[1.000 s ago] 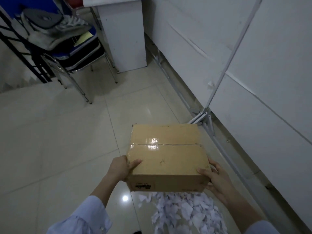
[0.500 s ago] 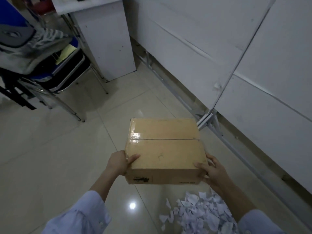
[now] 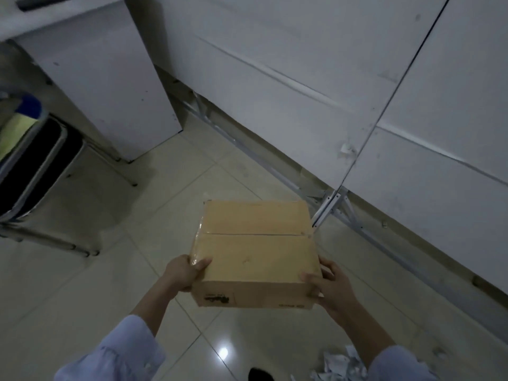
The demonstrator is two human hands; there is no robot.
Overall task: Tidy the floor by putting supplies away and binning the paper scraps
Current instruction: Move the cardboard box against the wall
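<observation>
A taped brown cardboard box (image 3: 255,251) is held above the tiled floor in the middle of the head view. My left hand (image 3: 182,272) grips its near left corner, thumb on the top face. My right hand (image 3: 331,287) grips the near right corner, thumb on top and fingers round the side. Torn white paper scraps (image 3: 338,365) lie in a heap on the floor at the bottom right, partly hidden by my right sleeve.
A white desk panel (image 3: 110,86) stands at the upper left, with a metal-framed chair (image 3: 35,171) to its left. A white partition wall (image 3: 343,86) on a metal floor frame (image 3: 332,202) runs along the right. A dark shoe tip (image 3: 259,373) shows at the bottom.
I have moved forward with the box toward the desk and wall. The scrap heap has dropped to the bottom edge and the chair has slid to the left edge. Both hands keep their hold.
</observation>
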